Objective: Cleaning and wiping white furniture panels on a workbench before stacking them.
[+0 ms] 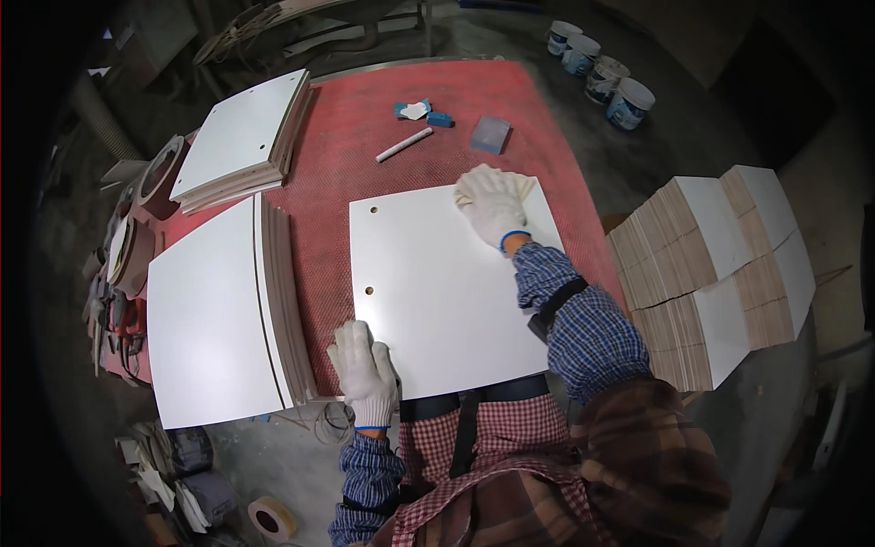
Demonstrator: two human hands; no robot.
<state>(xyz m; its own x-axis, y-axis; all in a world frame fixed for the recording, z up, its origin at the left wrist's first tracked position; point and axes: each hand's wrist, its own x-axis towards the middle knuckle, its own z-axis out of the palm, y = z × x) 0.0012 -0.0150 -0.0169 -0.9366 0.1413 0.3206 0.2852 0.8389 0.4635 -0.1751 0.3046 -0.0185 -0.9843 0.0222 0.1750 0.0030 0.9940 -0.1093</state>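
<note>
A white square panel with two round holes along its left side lies flat on the red tabletop in front of me. My right hand, in a white knit glove, presses a cream cloth onto the panel's far right corner. The cloth bunches out on both sides of the fingers. At the near left edge of the panel rests my left hand, also gloved, its fingers stretched out and touching the edge.
Two stacks of white panels, one near and one far, stand left. A white stick, a blue-grey block and blue scraps lie behind. Right are stacked boards; paint buckets stand far right.
</note>
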